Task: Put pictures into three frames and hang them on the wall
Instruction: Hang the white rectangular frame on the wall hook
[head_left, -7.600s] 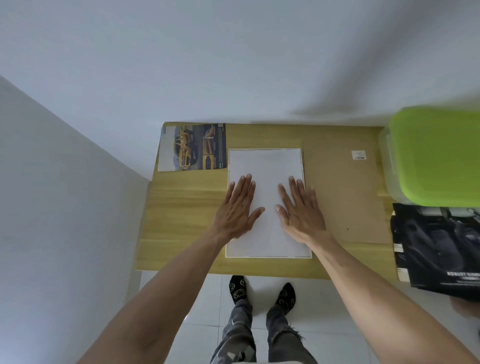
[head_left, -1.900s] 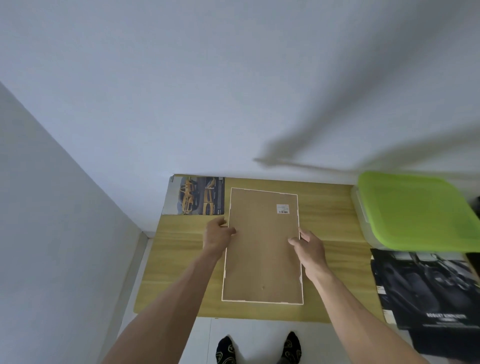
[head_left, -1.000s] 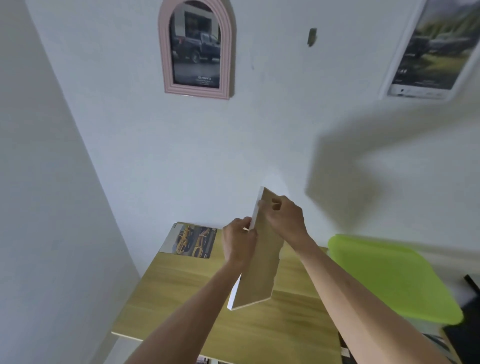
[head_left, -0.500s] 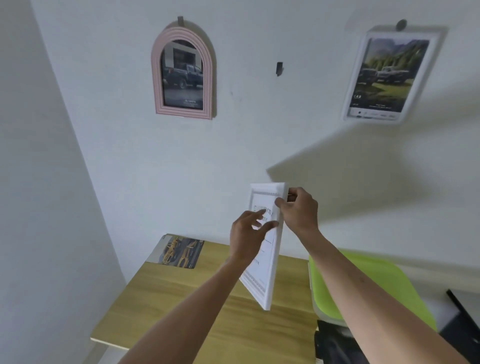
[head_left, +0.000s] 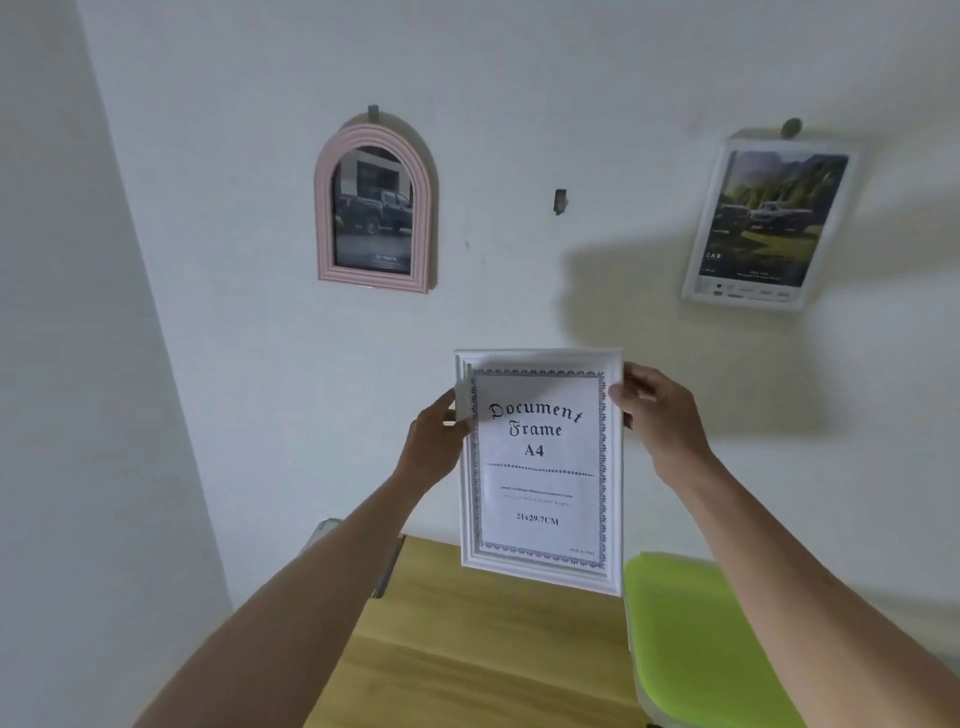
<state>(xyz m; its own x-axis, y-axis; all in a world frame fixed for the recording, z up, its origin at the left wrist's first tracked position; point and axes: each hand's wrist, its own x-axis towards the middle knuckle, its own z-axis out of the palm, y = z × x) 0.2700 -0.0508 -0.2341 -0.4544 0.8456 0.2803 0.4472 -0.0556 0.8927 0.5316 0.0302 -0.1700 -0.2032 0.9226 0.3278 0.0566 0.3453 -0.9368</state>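
Near, bottom right: clear plastic storage box w/ lime-green lid; lid is on, contents can't be seen; it sits on the light wooden table along the bottom centre, whose left edge carries a printed sheet, mostly hidden behind the left forearm.

Centre: white moulded rectangular picture frame held upright in the air above the table, front toward the camera, well below the wall fixtures; inside it a white insert sheet reading "Document Frame A4" and "21x29.7CM" w/ a dark ornamental border. Left hand grips the frame's upper left edge, thumb on the front, fingers behind; right hand grips the upper right edge the same way, thumb on the front rim.

Far, on the white wall: pink arched frame upper left w/ a dark pickup photo, hanging from a small hook; bare dark wall hook upper centre, nothing on it; white rectangular frame upper right w/ a photo of vehicles before green hills, hung from a peg, blurred.

Vs 0.5 s ago: frame was edge-on and tilted, left hand flat on its face; now turned square to the camera, raised, one hand per side.
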